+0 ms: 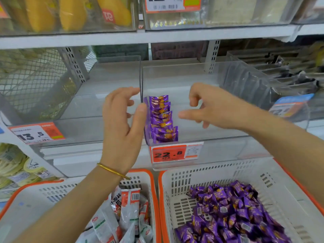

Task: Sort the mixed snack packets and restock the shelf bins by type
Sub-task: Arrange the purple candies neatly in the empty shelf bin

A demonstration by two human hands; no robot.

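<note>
Head view: empty, relaxed left hand (122, 123) and right hand (208, 106) flank one packet row (162, 120) above two baskets (52, 192) (219, 171).

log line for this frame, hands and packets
left hand: open, beside row | right hand: open, empty | purple packet row: along clear bin left wall | right basket: loose purple packets
</note>
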